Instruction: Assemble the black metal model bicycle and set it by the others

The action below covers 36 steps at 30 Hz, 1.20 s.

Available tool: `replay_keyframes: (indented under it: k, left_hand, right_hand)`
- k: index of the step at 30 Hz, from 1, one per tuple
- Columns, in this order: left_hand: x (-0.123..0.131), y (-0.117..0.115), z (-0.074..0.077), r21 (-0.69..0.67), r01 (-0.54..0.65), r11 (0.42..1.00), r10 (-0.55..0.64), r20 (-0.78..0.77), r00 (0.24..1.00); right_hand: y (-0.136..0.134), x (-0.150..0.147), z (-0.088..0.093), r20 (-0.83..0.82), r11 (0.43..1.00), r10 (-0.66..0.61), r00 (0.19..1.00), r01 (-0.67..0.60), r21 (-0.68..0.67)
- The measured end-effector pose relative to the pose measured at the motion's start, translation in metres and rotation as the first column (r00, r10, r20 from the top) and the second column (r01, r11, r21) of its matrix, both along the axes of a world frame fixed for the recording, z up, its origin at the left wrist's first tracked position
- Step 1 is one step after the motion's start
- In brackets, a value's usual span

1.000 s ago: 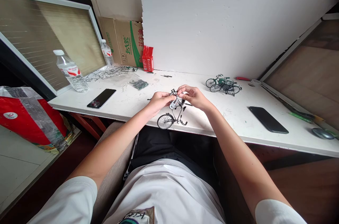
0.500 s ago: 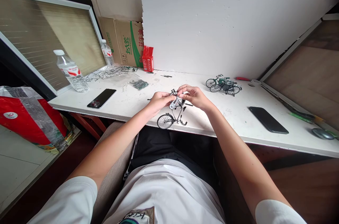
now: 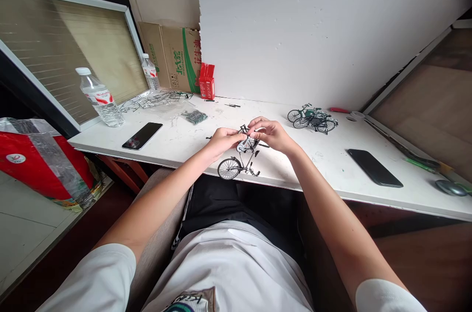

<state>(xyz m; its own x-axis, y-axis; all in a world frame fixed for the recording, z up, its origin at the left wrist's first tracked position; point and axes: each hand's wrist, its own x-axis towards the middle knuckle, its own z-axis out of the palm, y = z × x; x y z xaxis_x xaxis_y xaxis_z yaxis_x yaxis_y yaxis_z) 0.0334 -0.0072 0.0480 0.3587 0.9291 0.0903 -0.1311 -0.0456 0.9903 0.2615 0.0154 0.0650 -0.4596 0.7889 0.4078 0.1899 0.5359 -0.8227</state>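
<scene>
- Little moves since the earlier frame: I see my view drift slightly, the right fingertips resettle, and the model bicycle (image 3: 242, 146) tilt a touch.
- To me, so small a change suggests fine fingertip work on one spot rather than a repositioning.
- I see the bicycle between both hands, over the near edge of the white table (image 3: 177, 140), one wheel (image 3: 229, 168) low towards the body; I cannot tell whether that wheel touches the table.
- My left hand (image 3: 221, 143) grips the bicycle beside its silver part, fingers narrow.
- My right hand (image 3: 272, 136) pinches closely at its far end; which piece, I cannot tell.
- Farther out, I have other model bicycles (image 3: 313, 120) towards the back right, a plastic packet (image 3: 195, 116) beyond the left hand, and a phone on each side (image 3: 142, 135) (image 3: 375, 168).
</scene>
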Motion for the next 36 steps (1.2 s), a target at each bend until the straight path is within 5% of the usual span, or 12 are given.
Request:
replay_keyframes:
  k: [18,36]
  left_hand:
    - [-0.001,0.002,-0.001,-0.067,0.023,0.997,-0.023,-0.009,1.0]
    - [0.0,0.013,-0.01,-0.322,0.069,0.944,-0.034,0.115,0.993]
  right_hand:
    - [-0.005,-0.004,0.005,0.112,0.981,-0.092,0.989,0.071,0.181]
    - [-0.003,-0.001,-0.001,0.168,0.996,-0.042,0.985,0.028,0.088]
